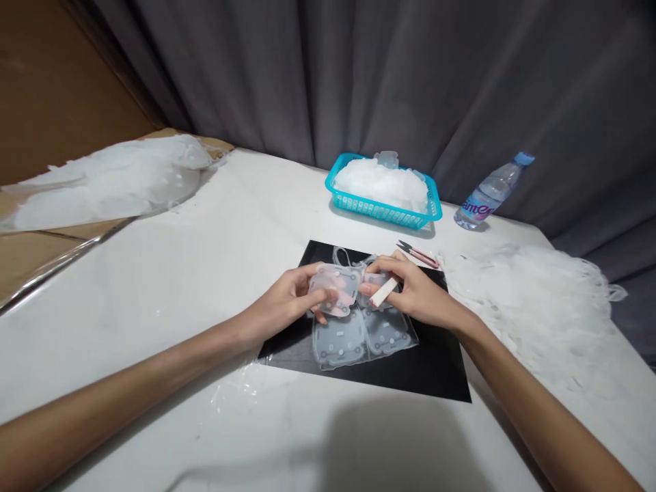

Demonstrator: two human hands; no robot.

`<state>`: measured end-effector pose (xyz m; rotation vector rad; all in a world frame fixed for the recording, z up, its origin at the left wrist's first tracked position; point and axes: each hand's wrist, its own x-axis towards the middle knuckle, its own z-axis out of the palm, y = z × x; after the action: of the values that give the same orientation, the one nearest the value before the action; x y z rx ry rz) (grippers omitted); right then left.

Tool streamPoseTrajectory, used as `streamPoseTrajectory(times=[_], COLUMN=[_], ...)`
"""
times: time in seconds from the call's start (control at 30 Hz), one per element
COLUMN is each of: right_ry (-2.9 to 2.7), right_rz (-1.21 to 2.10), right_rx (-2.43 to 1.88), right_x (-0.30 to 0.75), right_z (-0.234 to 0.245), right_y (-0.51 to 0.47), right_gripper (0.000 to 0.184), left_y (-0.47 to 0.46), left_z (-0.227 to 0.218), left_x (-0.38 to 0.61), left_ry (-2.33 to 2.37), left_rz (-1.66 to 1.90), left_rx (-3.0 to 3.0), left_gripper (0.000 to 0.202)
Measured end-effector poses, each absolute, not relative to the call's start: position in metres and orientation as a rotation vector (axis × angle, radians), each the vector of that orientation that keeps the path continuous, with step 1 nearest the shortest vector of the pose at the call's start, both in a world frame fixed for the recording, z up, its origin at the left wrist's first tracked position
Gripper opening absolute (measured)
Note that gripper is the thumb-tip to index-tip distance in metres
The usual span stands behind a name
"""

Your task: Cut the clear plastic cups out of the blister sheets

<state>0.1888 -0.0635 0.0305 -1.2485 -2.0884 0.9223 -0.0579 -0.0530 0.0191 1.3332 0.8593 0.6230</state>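
Above the middle of the black mat (441,369), the left hand (300,294) grips a translucent panel (346,281), thumb on the near face and fingers behind. The right hand (407,281) is curled around a white stick (384,292) with a reddish near end; its thumb and forefinger reach the edge of translucent material beside the held panel, though how firmly they pinch it cannot be told. Two further panels (341,338) lie side by side on the mat, just on the near side of the hands; whether they are joined to the held one is unclear.

At the mat's far right edge lie snips (419,253) with reddish handles. Beyond the mat stands a blue basket (382,210) heaped with white, translucent pieces; farther right of it, a labelled bottle (484,198) stands upright. Right of the mat spreads a loose white heap (538,307). Well left and beyond it, a clear bag (117,178) of whitish pieces rests on cardboard (56,239).
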Motion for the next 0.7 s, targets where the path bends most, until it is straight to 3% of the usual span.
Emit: streamPoseTrajectory(times=[0.3, 0.53, 0.7], right_ry=[-2.131, -2.214, -2.212], right_rz=[1.031, 0.829, 1.022], right_rx=[-1.235, -1.188, -1.199], right_x=[0.19, 0.188, 0.189], right_z=[0.042, 0.035, 0.044], right_y=[-0.07, -0.071, -0.075], right_gripper=[0.011, 0.007, 0.014], left_y=[-0.058, -0.062, -0.059], left_z=[0.02, 0.022, 0.02], left_x=[-0.056, -0.051, -0.053], left_ry=[0.812, 0.844, 0.879], left_rz=[0.654, 0.588, 0.661], left_rx=[1.316, 1.077, 1.174], left_gripper=[0.033, 0.03, 0.03])
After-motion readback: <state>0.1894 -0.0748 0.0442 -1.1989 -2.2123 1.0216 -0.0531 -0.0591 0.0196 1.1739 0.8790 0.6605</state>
